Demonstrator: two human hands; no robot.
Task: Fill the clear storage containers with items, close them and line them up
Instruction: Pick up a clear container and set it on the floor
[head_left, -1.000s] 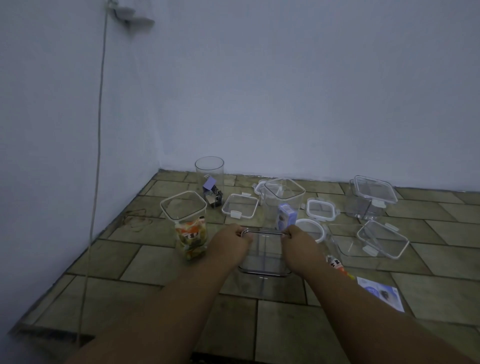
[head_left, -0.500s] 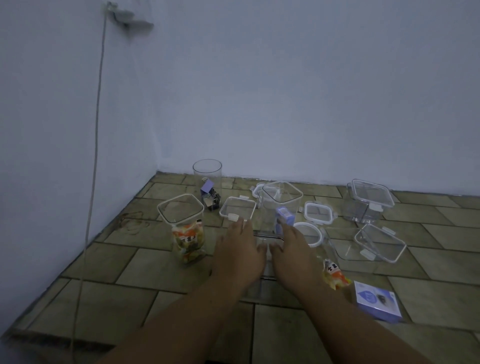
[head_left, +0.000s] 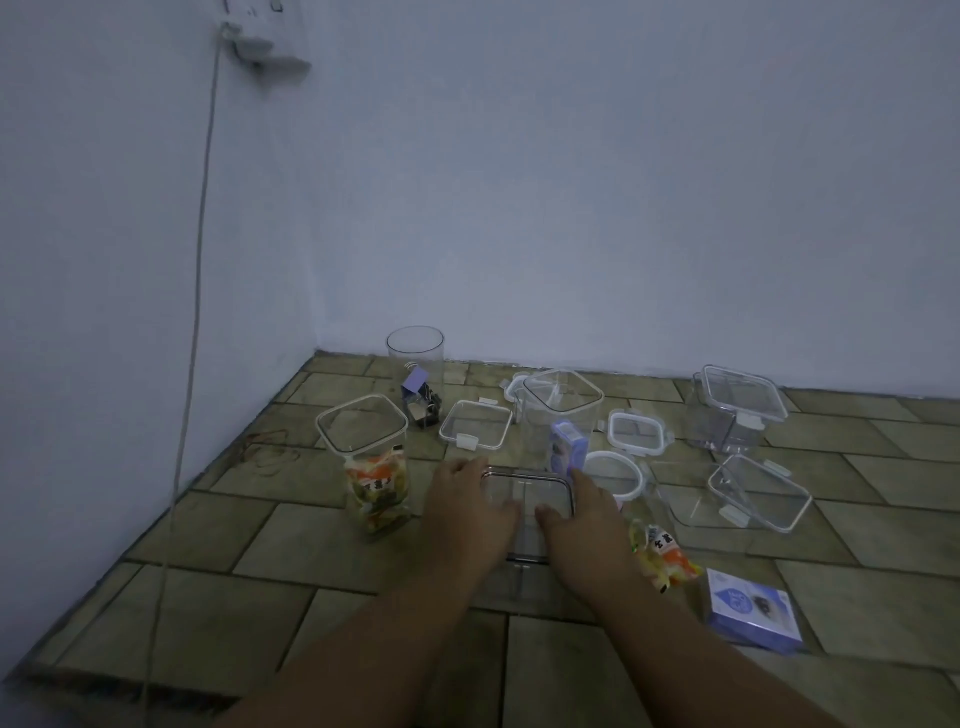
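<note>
Purple box (head_left: 750, 613): flat on tile floor (head_left: 597, 670), nearest right, well apart from hands.
Snack packet (head_left: 662, 556): orange/yellow, lying on floor just beside right forearm.
Left hand (head_left: 467, 512): palm down on left side of lid, fingers spread over left rim, not curled round anything.
Right hand (head_left: 584, 512): palm down on right side of same lid, fingers along right rim, thumb on top; flat, not gripping.
Clear container (head_left: 519, 571): square, between the two hands, lid (head_left: 530, 493) with dark rim on top; cannot tell if latched.
Snack jar (head_left: 371, 462): tall square clear container, left of left hand, open top, colourful packet inside.
Shallow tub (head_left: 732, 493): clear, right of hands, its lid lying tilted across it.
Round lid ring (head_left: 615, 475): white, on floor just beyond right hand.
Tall open jar (head_left: 561, 415): behind hands, purple box inside at lower right.
Loose square lids: one (head_left: 477, 424) left of tall jar, one (head_left: 638, 432) right of it.
Closed tub (head_left: 735, 415): far right, lid on.
Round jar (head_left: 415, 369): near wall corner, small dark items and purple card inside.
Cable (head_left: 200, 260): hanging down left wall to floor.
</note>
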